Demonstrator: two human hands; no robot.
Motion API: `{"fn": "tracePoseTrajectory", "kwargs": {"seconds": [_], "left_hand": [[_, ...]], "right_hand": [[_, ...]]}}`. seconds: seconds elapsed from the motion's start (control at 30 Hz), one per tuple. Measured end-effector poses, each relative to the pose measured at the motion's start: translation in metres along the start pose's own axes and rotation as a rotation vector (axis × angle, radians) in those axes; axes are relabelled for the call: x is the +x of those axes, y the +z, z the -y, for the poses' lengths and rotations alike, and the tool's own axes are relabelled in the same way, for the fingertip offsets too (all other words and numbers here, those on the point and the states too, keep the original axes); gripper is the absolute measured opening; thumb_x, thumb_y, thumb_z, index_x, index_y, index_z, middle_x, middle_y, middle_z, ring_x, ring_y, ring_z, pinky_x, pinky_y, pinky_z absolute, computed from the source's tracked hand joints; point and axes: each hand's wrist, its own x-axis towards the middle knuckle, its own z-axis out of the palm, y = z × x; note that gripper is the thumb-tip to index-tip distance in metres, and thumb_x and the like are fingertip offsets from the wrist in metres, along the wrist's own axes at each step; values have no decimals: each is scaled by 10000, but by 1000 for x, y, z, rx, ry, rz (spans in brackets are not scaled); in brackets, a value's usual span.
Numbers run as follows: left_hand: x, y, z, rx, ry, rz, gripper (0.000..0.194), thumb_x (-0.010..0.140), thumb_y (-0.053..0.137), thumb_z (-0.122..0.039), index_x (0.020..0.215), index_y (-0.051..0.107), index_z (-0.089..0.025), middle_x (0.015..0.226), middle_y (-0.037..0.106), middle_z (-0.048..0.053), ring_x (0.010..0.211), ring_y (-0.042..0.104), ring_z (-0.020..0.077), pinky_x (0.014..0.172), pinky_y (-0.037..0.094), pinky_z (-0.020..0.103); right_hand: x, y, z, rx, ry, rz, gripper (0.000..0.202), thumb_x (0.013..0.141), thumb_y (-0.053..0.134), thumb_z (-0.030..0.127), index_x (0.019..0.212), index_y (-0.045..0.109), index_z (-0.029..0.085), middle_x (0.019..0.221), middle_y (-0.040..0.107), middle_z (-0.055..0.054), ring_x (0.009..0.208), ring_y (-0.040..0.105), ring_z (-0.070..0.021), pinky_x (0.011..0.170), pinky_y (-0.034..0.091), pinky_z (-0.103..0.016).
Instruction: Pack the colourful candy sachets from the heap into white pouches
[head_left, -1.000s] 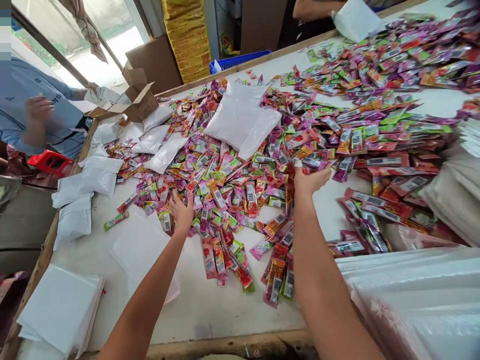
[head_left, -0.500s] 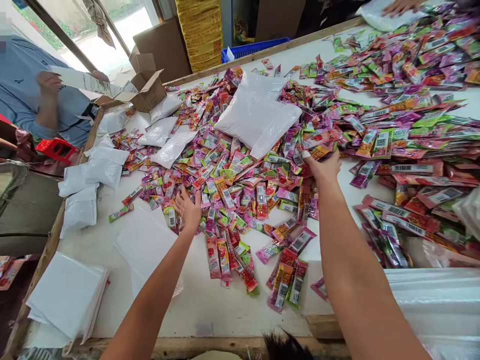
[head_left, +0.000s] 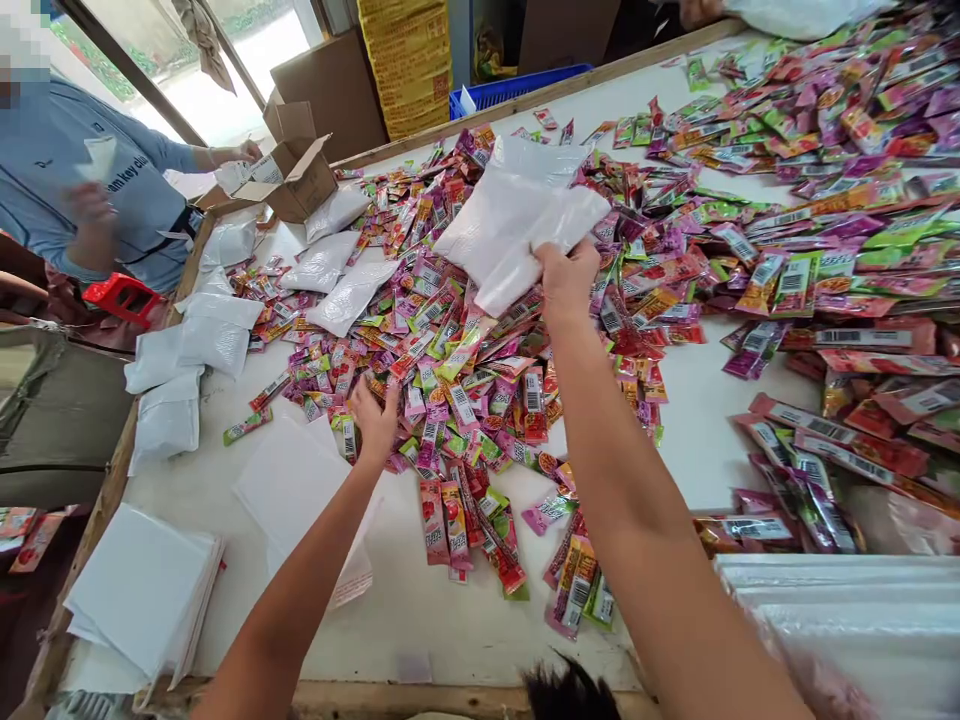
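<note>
My right hand (head_left: 568, 275) grips the near right edge of a white plastic mailer bag (head_left: 499, 225), which lies on a big heap of colourful snack sachets (head_left: 457, 395). A second white bag (head_left: 540, 160) lies behind it and partly under it. My left hand (head_left: 375, 415) is at the heap's left side, thumb and fingers apart, touching sachets and holding none that I can see. Beneath my left forearm lie flat white mailers (head_left: 296, 480).
Filled white pouches (head_left: 214, 340) lie along the table's left side, with a stack of flat mailers (head_left: 146, 590) nearer me. A carton (head_left: 300, 185) stands at the far left corner beside a person in blue (head_left: 142, 180). More sachets (head_left: 862, 230) and folded white plastic (head_left: 847, 600) lie right.
My right hand has left the sachets on the right, moved left and taken hold of the white bag's edge. My left hand has barely moved. The person in blue has reached to the carton.
</note>
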Motion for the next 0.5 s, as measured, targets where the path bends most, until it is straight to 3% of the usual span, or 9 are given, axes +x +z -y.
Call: {"fn": "tracePoseTrajectory", "kwargs": {"seconds": [0.13, 0.23, 0.3, 0.4, 0.5], "left_hand": [[15, -14, -17, 31, 255, -86, 546, 920, 505, -475, 1391, 422, -212, 1528, 274, 166, 1459, 227, 296, 1196, 183, 471], [52, -19, -34, 142, 356, -133, 480, 900, 550, -415, 1329, 482, -210, 1537, 231, 173, 1462, 204, 336, 1186, 187, 501], [84, -22, -39, 227, 328, -191, 521, 876, 582, -366, 1349, 457, -190, 1533, 230, 195, 1454, 207, 366, 1174, 195, 539], [131, -27, -35, 345, 252, -203, 704, 801, 656, -313, 1418, 360, -148, 1512, 262, 231, 1426, 249, 401, 1147, 243, 570], [162, -32, -26, 428, 267, -129, 790, 727, 717, -298, 1408, 365, -110, 1461, 316, 252, 1387, 314, 414, 1119, 318, 524]], "right_hand": [[-6, 60, 46, 297, -12, 192, 389, 922, 429, 434, 1143, 509, 125, 1026, 600, -64, 964, 616, -191, 832, 541, -446], [8, 81, 69, 180, -22, 344, 383, 885, 526, 444, 1155, 511, 173, 1093, 596, -72, 1066, 594, -232, 922, 512, -498], [25, 72, 69, -21, 44, 242, 460, 833, 611, 384, 1219, 480, 172, 1209, 558, -120, 1182, 535, -286, 1023, 440, -544], [46, 41, 46, -338, 250, -16, 717, 743, 681, 296, 1369, 351, 179, 1417, 418, -184, 1327, 381, -357, 1102, 334, -602], [49, 17, 18, -430, 338, -15, 712, 715, 684, 296, 1349, 376, 193, 1367, 480, -185, 1279, 423, -373, 1049, 384, -624]]}}
